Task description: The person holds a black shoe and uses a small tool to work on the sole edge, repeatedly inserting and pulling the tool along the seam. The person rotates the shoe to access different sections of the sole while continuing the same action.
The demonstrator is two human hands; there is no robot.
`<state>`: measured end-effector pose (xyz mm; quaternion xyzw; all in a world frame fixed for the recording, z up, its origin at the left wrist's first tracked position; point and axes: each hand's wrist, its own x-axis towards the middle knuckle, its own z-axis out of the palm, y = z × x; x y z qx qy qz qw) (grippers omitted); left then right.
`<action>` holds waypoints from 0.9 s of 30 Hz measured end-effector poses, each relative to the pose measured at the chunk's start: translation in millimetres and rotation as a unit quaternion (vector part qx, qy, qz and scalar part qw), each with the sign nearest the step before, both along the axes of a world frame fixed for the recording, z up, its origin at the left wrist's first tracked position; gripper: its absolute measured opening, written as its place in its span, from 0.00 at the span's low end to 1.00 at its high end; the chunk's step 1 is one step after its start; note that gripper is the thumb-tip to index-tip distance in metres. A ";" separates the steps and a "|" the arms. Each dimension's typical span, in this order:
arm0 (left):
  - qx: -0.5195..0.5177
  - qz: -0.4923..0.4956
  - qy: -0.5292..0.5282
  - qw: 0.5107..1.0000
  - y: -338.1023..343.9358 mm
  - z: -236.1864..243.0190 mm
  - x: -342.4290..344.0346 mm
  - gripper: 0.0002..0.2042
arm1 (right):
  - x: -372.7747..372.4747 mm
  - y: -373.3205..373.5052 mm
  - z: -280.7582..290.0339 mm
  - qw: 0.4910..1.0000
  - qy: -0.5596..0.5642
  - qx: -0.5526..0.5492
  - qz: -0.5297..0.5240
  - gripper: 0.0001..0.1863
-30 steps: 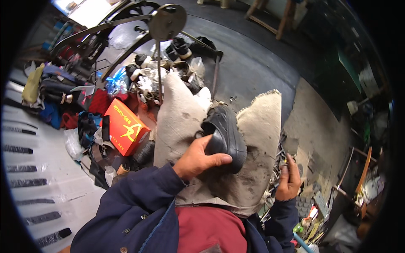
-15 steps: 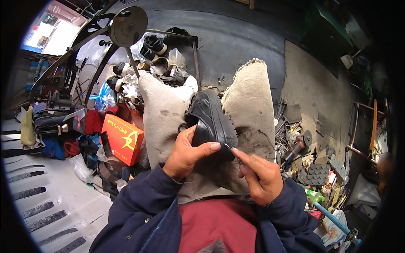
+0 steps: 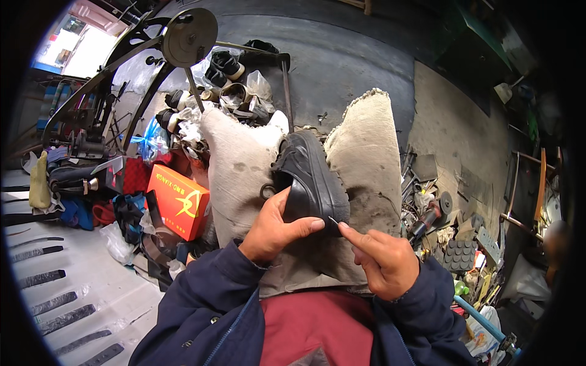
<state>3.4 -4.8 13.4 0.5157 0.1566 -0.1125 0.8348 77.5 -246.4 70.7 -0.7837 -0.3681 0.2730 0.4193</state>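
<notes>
A black shoe [image 3: 312, 177] lies toe-away on a stained beige cloth [image 3: 365, 152] over my lap. My left hand [image 3: 268, 232] grips the shoe at its collar and heel, its thumb across the near end. My right hand [image 3: 384, 262] has its fingers closed on a thin metal tool [image 3: 334, 221], like an awl or needle, with its tip at the sole's edge near the heel. Most of the tool is hidden in the fingers.
A red shoebox [image 3: 180, 201], piled shoes [image 3: 223, 67] and bags lie left, beside a black iron machine [image 3: 186, 36]. A white sheet [image 3: 91, 280] with dark strips spreads lower left. Rubber scraps and tools [image 3: 458, 253] clutter the right, below a green cabinet [image 3: 473, 43].
My right hand has moved leftward from the side, bringing the thin tool to the shoe's heel. My left hand keeps its grip. The whole view has also shifted as the head moved.
</notes>
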 end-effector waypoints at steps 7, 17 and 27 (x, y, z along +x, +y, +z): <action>0.031 -0.015 -0.012 0.999 -0.7 1.0 0.9 0.23 | -1.5 3.4 -3.5 0.999 0.024 0.022 -0.029 0.31; -0.066 0.023 0.024 0.997 3.0 -2.6 -3.3 0.20 | 31.2 10.9 6.5 0.998 0.047 -0.017 0.033 0.22; -0.008 -0.042 0.009 0.999 15.6 -1.1 3.8 0.22 | 57.7 34.1 10.1 0.991 0.062 -0.046 0.114 0.19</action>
